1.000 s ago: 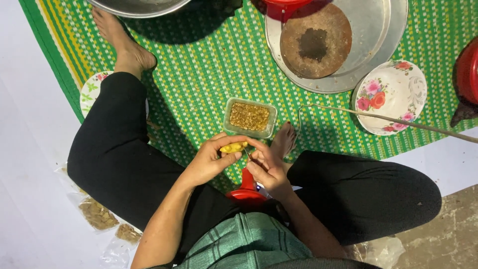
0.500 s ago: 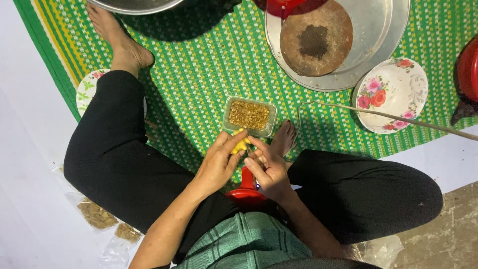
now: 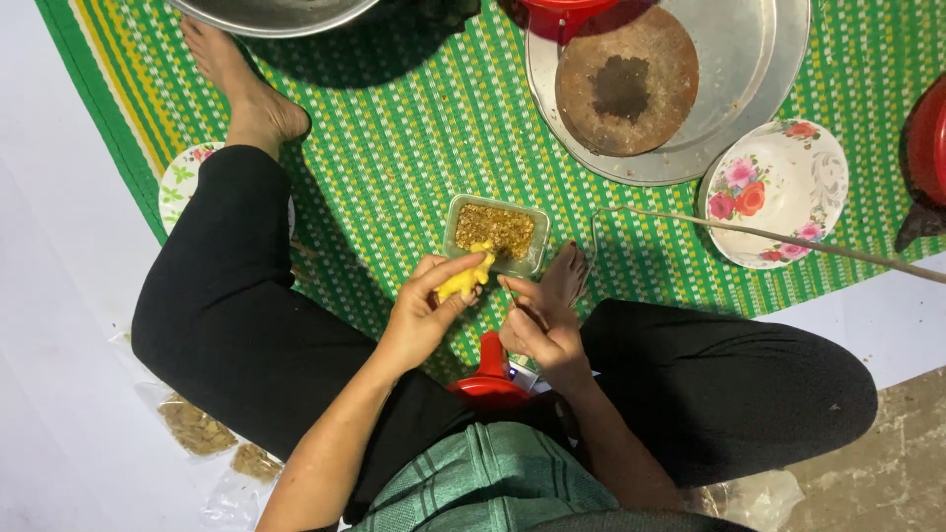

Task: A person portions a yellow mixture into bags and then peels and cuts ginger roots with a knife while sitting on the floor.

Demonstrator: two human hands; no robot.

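Seated cross-legged on the green mat (image 3: 394, 148), we pinch a yellow lump (image 3: 463, 281) in the left hand (image 3: 424, 315), fingers closed round it, just above the near edge of the small tub (image 3: 495, 232) of brown crumbs, so bits drop in. The right hand (image 3: 537, 325) waits beside, fingers loosely curled, holding nothing we can see

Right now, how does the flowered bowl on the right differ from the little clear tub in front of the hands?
The flowered bowl is round, white and empty; the clear tub is rectangular and filled with brown crumbs. A thin stick lies across the bowl, while the left hand holds a yellow piece at the tub's edge. Both rest on the green mat.
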